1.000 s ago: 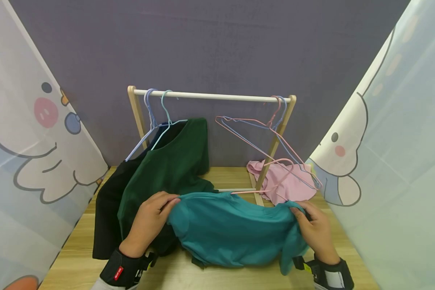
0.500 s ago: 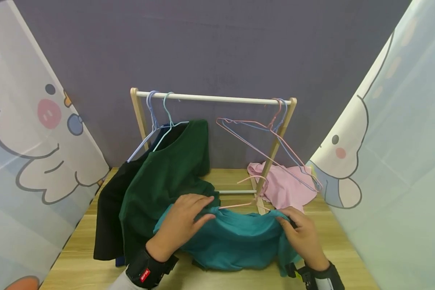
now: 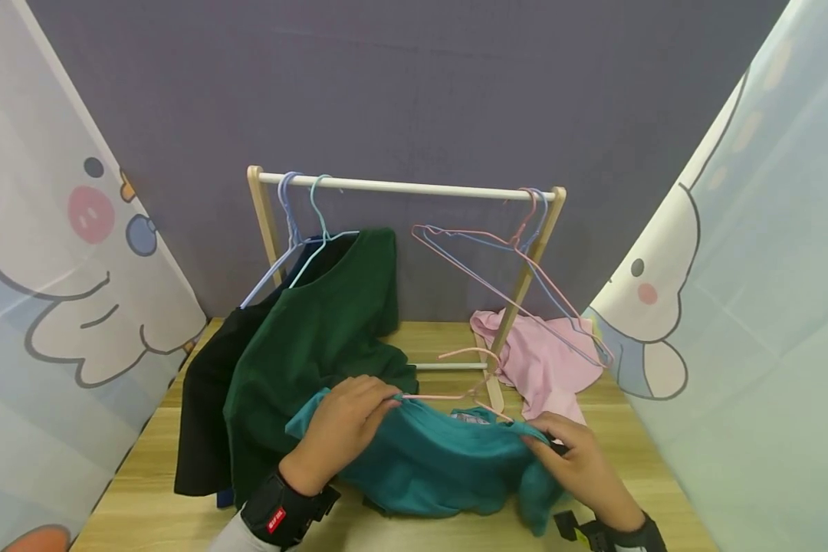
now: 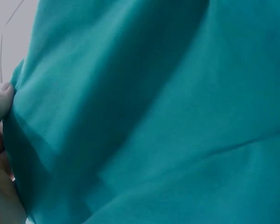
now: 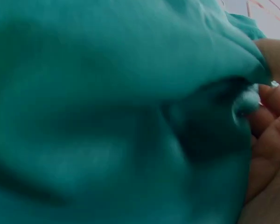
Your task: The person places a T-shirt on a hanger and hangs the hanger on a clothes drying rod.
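Observation:
A teal shirt (image 3: 441,468) hangs bunched between my two hands, low in front of the clothes rack. At its neckline lies a pink hanger (image 3: 433,397), its hook up and pointing left; its lower part is hidden inside the shirt. My left hand (image 3: 345,425) pinches the shirt's left shoulder by the hanger's arm. The right hand (image 3: 578,466) pinches the right shoulder between thumb and fingers. Teal cloth fills most of the left wrist view, with the left thumb (image 4: 2,100) at its edge. In the right wrist view, curled fingers (image 5: 270,126) sit behind a cloth fold.
The rack's white bar (image 3: 414,186) carries a dark green garment (image 3: 310,330) and a black one (image 3: 203,429) at the left. A bare pink hanger (image 3: 559,287) and a blue one hang at the right. Pink cloth (image 3: 541,360) lies behind the rack's right leg.
My left hand has moved right along the shirt's top edge, from its outer end to near the neckline. The shirt and hanger have sunk lower, and the hanger's hook has shifted left.

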A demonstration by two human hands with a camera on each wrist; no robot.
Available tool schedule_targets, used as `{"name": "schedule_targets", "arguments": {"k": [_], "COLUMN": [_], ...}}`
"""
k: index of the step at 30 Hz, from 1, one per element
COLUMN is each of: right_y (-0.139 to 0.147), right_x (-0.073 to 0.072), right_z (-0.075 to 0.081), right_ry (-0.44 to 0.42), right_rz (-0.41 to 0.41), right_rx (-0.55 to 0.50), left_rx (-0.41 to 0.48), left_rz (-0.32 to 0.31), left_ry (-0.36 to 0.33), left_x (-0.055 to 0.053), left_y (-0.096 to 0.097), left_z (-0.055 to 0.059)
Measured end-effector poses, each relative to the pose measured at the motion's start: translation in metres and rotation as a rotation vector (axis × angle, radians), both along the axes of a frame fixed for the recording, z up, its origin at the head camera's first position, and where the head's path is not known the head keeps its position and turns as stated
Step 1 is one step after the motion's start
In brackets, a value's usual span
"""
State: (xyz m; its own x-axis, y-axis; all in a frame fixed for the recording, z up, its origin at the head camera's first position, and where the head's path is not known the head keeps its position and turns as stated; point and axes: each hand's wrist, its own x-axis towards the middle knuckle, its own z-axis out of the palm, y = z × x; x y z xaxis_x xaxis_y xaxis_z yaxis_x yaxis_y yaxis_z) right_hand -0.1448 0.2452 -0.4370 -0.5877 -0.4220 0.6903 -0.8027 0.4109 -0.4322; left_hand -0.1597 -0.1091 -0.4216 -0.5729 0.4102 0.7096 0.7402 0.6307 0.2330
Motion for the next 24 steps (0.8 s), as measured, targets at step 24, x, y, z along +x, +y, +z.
{"name": "schedule_targets", "arguments": {"k": [24], "right_y": [0.019], "right_x": [0.004], "right_z": [0.007], "right_ry": [-0.065], "right_rz": [-0.210], "right_rx": [0.100], "left_rx": [0.060], "left_rz": [0.076], "left_ry": [-0.053], "left_x": [0.010], "left_y": [-0.015], "left_z": [0.013]}}
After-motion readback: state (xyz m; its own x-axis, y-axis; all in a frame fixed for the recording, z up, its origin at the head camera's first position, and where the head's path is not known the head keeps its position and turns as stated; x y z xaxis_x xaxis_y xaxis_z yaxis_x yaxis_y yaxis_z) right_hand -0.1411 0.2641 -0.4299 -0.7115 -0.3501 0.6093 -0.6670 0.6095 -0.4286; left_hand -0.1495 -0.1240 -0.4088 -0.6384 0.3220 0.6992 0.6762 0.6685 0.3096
